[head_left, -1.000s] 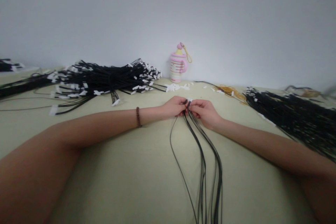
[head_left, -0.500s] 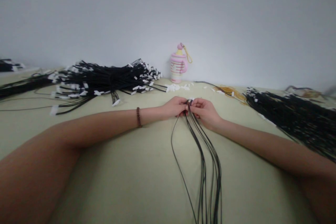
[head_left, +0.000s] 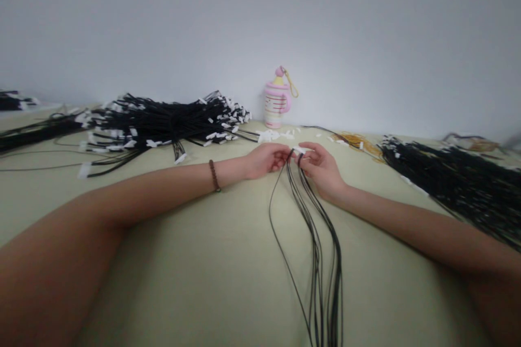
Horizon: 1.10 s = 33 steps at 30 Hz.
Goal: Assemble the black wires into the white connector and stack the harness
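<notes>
Black wires [head_left: 315, 276] pinched; tips hidden by fingers [head_left: 281, 156]

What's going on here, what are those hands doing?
A person is holding a small bunch of black wires near their top ends with both the left hand and the right hand. The wires hang down across the pale green table. Big wire bundles with white ends lie on the left and right, and a pink cup stands by the wall.
</notes>
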Available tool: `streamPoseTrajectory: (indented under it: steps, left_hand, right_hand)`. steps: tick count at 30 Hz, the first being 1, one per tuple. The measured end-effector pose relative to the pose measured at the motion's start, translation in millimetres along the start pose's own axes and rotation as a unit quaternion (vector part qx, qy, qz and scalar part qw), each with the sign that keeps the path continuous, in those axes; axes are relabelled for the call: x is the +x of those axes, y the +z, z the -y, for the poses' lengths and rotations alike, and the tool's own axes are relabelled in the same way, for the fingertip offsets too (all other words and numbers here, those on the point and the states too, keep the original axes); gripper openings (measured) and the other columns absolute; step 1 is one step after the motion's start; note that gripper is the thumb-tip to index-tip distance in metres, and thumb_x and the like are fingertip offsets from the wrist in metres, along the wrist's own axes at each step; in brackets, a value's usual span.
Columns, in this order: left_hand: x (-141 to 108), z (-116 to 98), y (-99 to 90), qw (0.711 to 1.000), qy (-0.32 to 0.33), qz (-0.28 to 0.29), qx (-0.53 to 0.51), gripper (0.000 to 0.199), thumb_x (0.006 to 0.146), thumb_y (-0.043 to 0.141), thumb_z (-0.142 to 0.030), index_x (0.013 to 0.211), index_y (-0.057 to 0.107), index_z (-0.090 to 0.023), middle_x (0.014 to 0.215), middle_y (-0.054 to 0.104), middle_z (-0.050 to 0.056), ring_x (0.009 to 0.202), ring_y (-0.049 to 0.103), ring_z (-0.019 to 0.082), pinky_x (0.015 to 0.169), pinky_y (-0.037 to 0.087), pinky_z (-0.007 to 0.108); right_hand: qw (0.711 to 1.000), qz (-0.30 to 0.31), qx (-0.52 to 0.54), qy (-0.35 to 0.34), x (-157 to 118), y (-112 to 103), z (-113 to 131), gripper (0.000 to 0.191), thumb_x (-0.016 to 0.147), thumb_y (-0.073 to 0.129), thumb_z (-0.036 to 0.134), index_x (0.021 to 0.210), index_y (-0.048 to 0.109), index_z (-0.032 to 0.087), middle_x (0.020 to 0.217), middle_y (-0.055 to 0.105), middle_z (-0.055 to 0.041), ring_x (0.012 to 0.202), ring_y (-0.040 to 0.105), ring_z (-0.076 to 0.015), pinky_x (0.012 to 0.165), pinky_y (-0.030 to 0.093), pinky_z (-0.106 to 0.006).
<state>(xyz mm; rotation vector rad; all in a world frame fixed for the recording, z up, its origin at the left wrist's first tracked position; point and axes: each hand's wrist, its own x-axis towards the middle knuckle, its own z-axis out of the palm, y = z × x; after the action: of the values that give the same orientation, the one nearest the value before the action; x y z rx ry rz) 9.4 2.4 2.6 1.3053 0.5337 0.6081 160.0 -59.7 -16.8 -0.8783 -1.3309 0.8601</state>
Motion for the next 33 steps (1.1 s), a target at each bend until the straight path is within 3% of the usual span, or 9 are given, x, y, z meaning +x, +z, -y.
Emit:
streamPoseTrajectory:
  steps: [6,13,33]
  left_hand:
    - [2.9,3.1,-12.6,0.997,0.016,0.053,-0.052,0.012,0.075,0.056,-0.019,0.075,0.058,-0.007,0.069,0.055,0.002,0.052,0.044,0.003,0.047,0.034,0.014]
    - [2.5,6.6,-15.9,0.994,0.025,0.074,-0.073,0.012,0.073,0.059,-0.016,0.079,0.06,-0.005,0.071,0.057,0.004,0.056,0.046,0.003,0.053,0.037,0.016]
    - [-2.9,1.8,-2.3,0.993,-0.018,0.057,-0.098,0.007,0.069,0.058,-0.013,0.069,0.058,-0.006,0.063,0.055,0.003,0.053,0.047,0.006,0.054,0.038,0.019]
  right_hand:
    - [0.998,0.034,0.0,0.05,-0.2,2.6,1.1,0.034,0.064,0.062,0.026,0.095,0.051,0.019,0.061,0.053,0.0049,0.045,0.038,-0.004,0.041,0.027,-0.016]
    - [0.998,0.047,-0.006,0.047,-0.9,2.9,3.0,0.034,0.066,0.062,0.028,0.095,0.049,0.019,0.06,0.052,0.0054,0.045,0.037,-0.0041,0.04,0.026,-0.015]
    - [0.998,0.066,0.013,0.02,-4.1,2.0,4.6,0.036,0.062,0.068,0.031,0.089,0.047,0.02,0.066,0.058,0.0031,0.05,0.045,-0.0058,0.045,0.029,-0.017]
